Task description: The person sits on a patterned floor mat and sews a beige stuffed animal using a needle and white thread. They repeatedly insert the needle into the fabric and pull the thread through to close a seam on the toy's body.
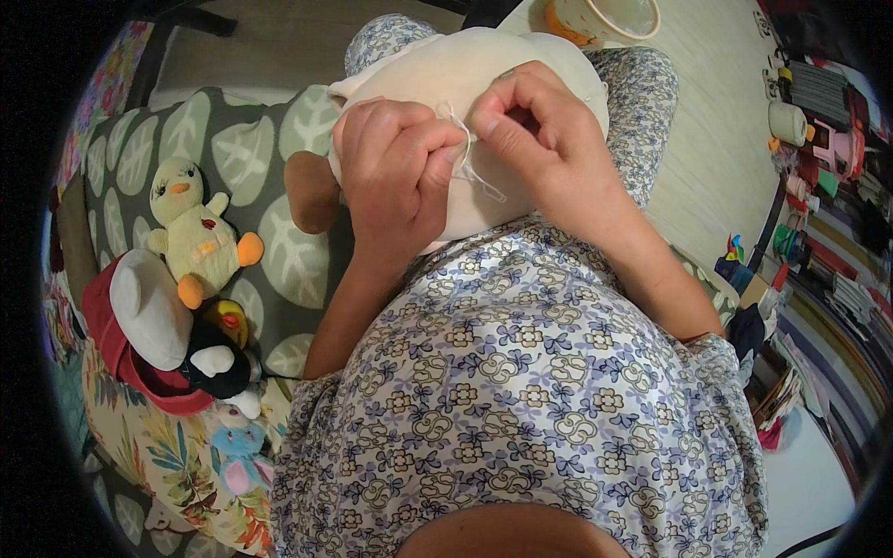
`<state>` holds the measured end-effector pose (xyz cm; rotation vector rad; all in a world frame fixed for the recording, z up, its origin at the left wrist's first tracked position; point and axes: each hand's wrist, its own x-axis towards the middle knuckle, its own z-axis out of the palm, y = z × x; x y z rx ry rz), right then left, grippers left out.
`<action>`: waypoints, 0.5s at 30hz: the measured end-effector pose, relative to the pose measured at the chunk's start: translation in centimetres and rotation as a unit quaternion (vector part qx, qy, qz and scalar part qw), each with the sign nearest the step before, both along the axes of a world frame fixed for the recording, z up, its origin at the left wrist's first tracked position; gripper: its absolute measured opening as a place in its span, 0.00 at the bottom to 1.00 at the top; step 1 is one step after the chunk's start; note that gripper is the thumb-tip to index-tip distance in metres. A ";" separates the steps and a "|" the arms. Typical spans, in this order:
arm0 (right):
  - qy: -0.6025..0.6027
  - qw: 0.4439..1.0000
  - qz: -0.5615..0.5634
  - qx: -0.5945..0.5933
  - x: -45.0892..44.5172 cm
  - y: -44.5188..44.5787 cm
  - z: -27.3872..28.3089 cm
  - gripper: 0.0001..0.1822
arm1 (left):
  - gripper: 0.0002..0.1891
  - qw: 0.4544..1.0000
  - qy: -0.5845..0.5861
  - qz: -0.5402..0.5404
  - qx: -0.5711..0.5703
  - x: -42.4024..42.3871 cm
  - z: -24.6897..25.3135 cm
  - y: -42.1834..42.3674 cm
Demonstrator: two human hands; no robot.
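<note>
A cream plush toy (418, 73) lies across my lap, with a brown rounded part (311, 192) sticking out at its left. On top of the plush, a thin white string (481, 183) forms loops and a small knot. My left hand (394, 171) pinches the string between thumb and forefinger, its other fingers curled against the fabric. Close by on the right, my right hand (548, 132) also has thumb and forefinger pressed together at the string beside the knot. The exact spot of the right grip is partly hidden by the fingertips.
To the left, a yellow plush duck (202, 244), a black-and-white plush with a red and white hat (150, 314) and a blue plush (241, 450) rest on leaf-patterned fabric (237, 150). A patterned bucket (603, 21) stands ahead; cluttered shelves (823, 167) line the right.
</note>
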<state>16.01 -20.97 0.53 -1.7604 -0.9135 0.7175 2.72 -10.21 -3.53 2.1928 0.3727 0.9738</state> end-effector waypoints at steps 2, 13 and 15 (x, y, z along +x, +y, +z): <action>0.009 0.999 -0.042 0.027 0.0 0.0 -0.3 0.07 | 0.04 1.000 0.002 -0.009 0.005 0.2 0.3 0.1; 0.258 0.960 -0.084 0.072 1.2 -0.1 0.9 0.14 | 0.04 1.000 0.011 -0.011 0.004 -0.2 0.0 0.1; 0.313 0.942 -0.083 0.088 1.3 0.1 0.9 0.14 | 0.04 1.000 0.017 -0.010 -0.001 -0.3 0.2 0.1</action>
